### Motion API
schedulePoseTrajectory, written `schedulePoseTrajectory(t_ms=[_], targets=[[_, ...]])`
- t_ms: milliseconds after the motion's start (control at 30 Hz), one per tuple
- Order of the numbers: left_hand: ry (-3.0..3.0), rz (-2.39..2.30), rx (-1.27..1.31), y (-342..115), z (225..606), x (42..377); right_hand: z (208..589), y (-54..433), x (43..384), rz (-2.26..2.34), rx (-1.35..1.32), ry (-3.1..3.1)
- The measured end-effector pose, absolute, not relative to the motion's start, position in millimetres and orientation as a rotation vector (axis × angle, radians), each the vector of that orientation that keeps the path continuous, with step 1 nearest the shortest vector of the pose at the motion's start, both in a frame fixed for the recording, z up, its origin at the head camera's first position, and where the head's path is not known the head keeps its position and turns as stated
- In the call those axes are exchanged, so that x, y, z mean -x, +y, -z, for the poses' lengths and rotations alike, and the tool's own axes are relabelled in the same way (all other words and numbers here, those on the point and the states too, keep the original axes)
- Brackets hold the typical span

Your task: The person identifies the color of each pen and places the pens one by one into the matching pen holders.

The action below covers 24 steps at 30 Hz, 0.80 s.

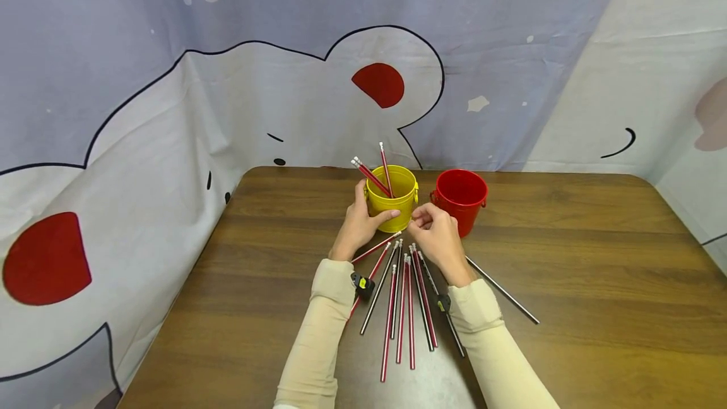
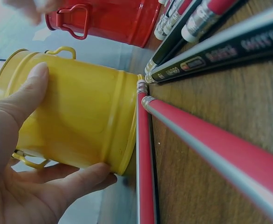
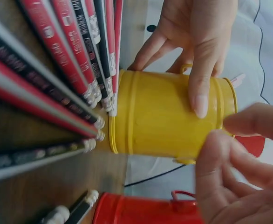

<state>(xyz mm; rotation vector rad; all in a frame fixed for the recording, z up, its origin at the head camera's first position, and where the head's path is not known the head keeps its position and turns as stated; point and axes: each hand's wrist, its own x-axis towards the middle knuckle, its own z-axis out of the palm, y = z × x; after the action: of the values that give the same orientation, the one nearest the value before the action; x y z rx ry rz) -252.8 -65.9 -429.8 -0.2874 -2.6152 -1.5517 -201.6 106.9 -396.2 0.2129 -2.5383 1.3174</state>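
My left hand (image 1: 358,226) holds a small yellow bucket (image 2: 80,112) from its left side, thumb across the front and fingers round the side and lower wall. Three red-striped pencils (image 1: 384,166) lean inside it, eraser ends up. Close by the bucket's right front is my right hand (image 1: 438,235), its fingers loosely bent. In the right wrist view a gap shows between its thumb (image 3: 253,119) and index finger, with nothing held there. Several red and black striped pencils (image 1: 402,320) lie fanned out below the hands, eraser ends towards the bucket.
A red bucket (image 1: 467,207) stands upright just right of the yellow one, with its handle loops at the sides. One dark pencil (image 1: 505,293) lies apart on the right. Behind the wooden table (image 1: 596,257) hangs a printed cloth (image 1: 500,81).
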Motion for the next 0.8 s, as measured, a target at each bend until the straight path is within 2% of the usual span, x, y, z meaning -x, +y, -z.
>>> schedulePoseTrajectory(t_ms=[333,800], targets=[[-2.615,1.576,0.293,-65.2,430.2,253.2,403.7,113.5,192.9,-1.159,-0.035,-3.013],[-2.637,1.536,0.284,-65.2,429.4,253.1,417.5,109.3,190.9,-0.933,0.113,-3.167]])
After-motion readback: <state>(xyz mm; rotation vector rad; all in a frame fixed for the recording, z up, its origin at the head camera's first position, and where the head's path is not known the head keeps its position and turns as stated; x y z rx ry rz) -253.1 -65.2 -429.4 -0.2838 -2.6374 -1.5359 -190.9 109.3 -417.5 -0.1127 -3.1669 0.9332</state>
